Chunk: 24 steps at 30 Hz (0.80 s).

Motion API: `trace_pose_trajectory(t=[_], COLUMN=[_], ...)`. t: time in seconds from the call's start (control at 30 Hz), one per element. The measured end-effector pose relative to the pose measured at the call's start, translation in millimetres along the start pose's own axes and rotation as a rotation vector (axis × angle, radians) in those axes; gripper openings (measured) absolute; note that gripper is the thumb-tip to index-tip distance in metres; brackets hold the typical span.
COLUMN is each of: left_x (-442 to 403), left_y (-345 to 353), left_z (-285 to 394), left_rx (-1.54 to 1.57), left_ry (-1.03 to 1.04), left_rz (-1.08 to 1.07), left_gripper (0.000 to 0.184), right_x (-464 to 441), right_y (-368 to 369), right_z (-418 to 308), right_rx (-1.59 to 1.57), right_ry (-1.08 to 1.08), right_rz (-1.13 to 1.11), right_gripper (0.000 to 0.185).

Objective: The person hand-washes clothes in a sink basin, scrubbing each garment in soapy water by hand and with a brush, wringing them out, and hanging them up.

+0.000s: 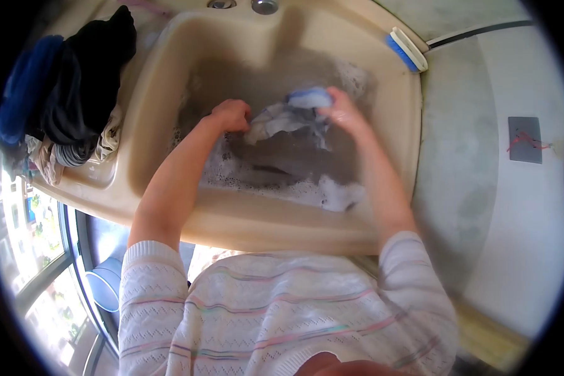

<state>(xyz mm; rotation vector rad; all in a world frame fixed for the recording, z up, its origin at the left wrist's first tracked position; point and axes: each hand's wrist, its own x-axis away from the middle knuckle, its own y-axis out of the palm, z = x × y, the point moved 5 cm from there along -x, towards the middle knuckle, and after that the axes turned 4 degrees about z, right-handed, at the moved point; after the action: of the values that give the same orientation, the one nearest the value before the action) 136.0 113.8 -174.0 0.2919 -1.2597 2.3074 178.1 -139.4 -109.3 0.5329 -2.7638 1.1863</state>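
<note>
- Between the fingers of both hands, a wet, pale cloth (277, 121) is lying bunched at the top of cloudy water (232, 78) in the basin (150, 135).
- Slippage: the blue-edged white object (310, 99) could be sliding out of the right fingers, with wetness and suds probably loosening the hold.
- Loss of cloth: should the left fingers be slackening, the cloth could be sinking below them, where murky water would be hiding it.
- Splashing: a vigorous stroke could be throwing water over the rim nearest the body, wetting the sleeves behind the fingers.
- Left hand (230, 115): the fingers are curling inward, almost fully closed, and appear to be pinching the cloth's left end; the fingertips are not showing clearly.
- Right hand (343, 114): the fingers are closing around the right end of the blue-edged object, leaving little gap; blur is obscuring whether this is a brush.
- Beyond the right fingers, farther right, a separate blue-bristled brush (408, 50) is resting on the rim, well apart from them.
</note>
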Motion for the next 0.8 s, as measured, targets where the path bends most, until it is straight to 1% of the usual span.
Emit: trace_pose_trajectory(t=[0.07, 0.13, 0.2, 0.27, 0.33, 0.4, 0.47, 0.53, 0.57, 0.63, 0.67, 0.73, 0.77, 0.8], left_x=[2, 2, 0, -2, -2, 1, 7, 10, 12, 21, 24, 20, 15, -2], left_y=[-5, -5, -5, -8, -16, -21, -24, -19, -15, -14, -12, -6, 2, 11], left_z=[5, 5, 8, 9, 14, 25, 39, 57, 69, 102, 116, 134, 141, 145], left_rx=[-0.003, -0.004, -0.010, -0.022, 0.228, 0.489, 0.754, 1.092, 1.259, 1.544, 1.687, 1.878, 1.968, 2.196], left_ry=[-0.047, -0.004, 0.056, 0.120, 0.061, -0.029, -0.159, -0.246, -0.291, -0.466, -0.557, -0.354, -0.248, -0.057], left_rz=[-0.030, -0.005, 0.035, 0.096, 0.032, -0.046, -0.133, -0.201, -0.235, -0.298, -0.329, -0.426, -0.478, -0.447], left_gripper=[0.032, 0.035, 0.035, 0.033, 0.031, 0.033, 0.036, 0.049, 0.055, 0.064, 0.069, 0.072, 0.073, 0.073], right_x=[-2, -6, -5, -2, -1, -15, -11, 3, 11, 31, 42, 70, 87, 103], right_y=[54, 86, 91, 61, 11, -40, -84, -113, -120, -127, -122, -101, -85, -67], right_z=[43, 76, 87, 35, 6, -13, -52, -92, -110, -139, -151, -174, -185, -195], right_rx=[0.250, 0.089, 0.206, 0.599, -0.100, -0.514, -0.651, -0.708, -0.700, -0.688, -0.623, -0.489, -0.411, -0.333], right_ry=[-0.011, 0.334, 0.434, 0.268, 0.210, 0.089, -0.088, -0.189, -0.230, -0.316, -0.390, -0.537, -0.528, -0.519], right_rz=[0.127, 0.000, -0.122, -0.242, 0.136, 0.030, -0.008, -0.029, -0.051, -0.097, -0.154, -0.267, -0.299, -0.330], right_gripper=[0.041, 0.040, 0.038, 0.036, 0.032, 0.032, 0.037, 0.041, 0.042, 0.045, 0.044, 0.041, 0.039, 0.038])
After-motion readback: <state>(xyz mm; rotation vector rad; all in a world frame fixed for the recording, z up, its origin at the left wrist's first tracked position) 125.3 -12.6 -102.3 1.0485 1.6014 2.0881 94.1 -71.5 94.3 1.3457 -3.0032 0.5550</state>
